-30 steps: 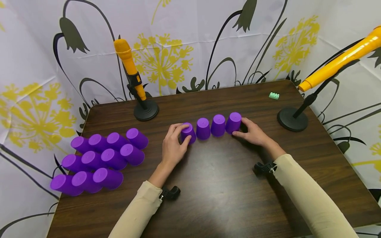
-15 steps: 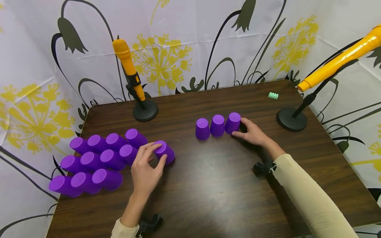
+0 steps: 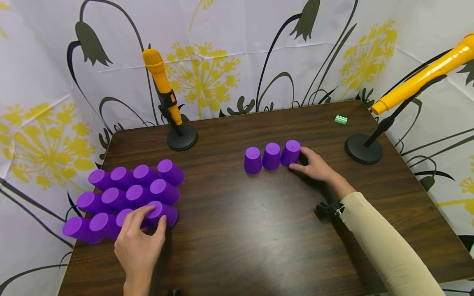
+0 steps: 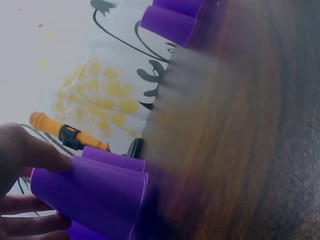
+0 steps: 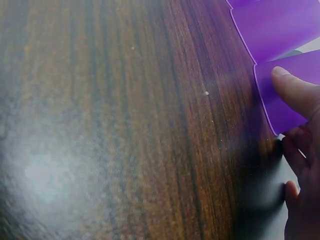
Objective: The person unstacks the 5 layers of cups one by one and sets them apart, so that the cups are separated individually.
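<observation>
In the head view my left hand (image 3: 138,246) grips an upside-down purple cup (image 3: 166,213) at the right end of the front row of purple cups (image 3: 137,196) on the left. Thumb and fingers sit on opposite sides of that cup; the left wrist view shows its wall (image 4: 92,195) close up, its rim near the tabletop. Right of the middle, three more upside-down purple cups (image 3: 271,156) stand side by side. The rightmost one (image 3: 290,153) is held by my right hand (image 3: 314,165), its thumb (image 5: 292,90) against the wall in the right wrist view.
A yellow microphone on a black stand (image 3: 182,137) stands at the back left. Another yellow microphone-like piece on a black stand (image 3: 364,149) is at the right. A small green toy brick (image 3: 341,119) lies near the back right edge of the brown table (image 3: 252,230).
My left hand has carried the leftmost cup of the line of several leftward and toward me, to the front row's right end. My right hand has stayed at its cup.
</observation>
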Available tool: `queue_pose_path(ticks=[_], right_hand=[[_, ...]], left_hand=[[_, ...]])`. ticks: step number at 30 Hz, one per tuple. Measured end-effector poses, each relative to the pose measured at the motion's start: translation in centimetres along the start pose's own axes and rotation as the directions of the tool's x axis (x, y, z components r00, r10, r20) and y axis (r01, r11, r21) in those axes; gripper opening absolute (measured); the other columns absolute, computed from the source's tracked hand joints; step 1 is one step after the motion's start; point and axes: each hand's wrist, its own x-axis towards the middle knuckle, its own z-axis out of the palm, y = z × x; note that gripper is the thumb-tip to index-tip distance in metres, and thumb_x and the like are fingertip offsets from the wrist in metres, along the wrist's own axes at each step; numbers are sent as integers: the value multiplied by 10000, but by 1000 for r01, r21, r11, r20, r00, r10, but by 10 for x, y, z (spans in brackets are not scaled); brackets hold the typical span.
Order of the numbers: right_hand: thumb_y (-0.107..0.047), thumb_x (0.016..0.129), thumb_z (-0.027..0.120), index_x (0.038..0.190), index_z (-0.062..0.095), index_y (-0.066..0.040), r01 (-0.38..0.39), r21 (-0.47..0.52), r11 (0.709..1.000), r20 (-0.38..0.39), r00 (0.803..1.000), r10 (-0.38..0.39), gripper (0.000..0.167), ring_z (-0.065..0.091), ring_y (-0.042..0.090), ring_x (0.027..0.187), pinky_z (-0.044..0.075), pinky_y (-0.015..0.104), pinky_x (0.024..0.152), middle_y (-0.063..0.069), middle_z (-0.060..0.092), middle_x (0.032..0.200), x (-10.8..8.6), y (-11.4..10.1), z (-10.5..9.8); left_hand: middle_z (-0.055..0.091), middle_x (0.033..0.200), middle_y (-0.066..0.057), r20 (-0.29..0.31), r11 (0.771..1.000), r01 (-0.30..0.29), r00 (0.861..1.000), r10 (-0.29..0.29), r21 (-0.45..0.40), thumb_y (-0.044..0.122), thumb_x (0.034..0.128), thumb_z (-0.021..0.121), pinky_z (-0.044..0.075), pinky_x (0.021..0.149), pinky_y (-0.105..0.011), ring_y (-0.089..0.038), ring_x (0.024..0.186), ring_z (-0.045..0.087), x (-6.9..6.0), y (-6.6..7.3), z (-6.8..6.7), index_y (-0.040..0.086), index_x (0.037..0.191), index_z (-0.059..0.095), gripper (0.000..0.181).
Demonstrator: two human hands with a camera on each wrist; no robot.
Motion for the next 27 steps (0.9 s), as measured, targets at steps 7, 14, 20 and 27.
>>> queue_pose_path(ticks=[7,14,20,27], right_hand=[[-315,892,731,1436,425,-23,-4,5,1000,1,1000,4,689,395,386,1345,283,550,1105,216,486,1399,0,0,0],[-318,894,729,1436,425,-26,-4,4,1000,-1,1000,4,686,393,386,1346,281,551,1106,217,483,1402,1,1,0],[-324,896,725,1445,416,-29,-8,0,1000,5,1000,8,695,384,386,1353,276,551,1109,217,475,1411,0,1,0],[-325,898,723,1444,414,-27,-11,2,1000,6,1000,11,695,376,390,1357,272,554,1110,220,468,1417,0,2,0]], left_hand=[[688,1038,-114,15,999,37,999,-37,3,201,710,846,489,629,-544,-338,869,657,-4,-5,4,104,1042,728,366],[681,1050,-112,5,998,58,998,-58,-5,178,716,844,478,622,-548,-339,858,648,-5,-7,6,119,1049,720,360],[675,1138,-81,4,999,44,999,-44,3,172,720,844,489,623,-525,-317,891,654,-5,-4,2,106,1056,729,361],[695,1108,-57,-145,998,-39,989,30,-56,196,715,846,374,713,-5,-243,829,666,7,9,-11,74,999,757,322]])
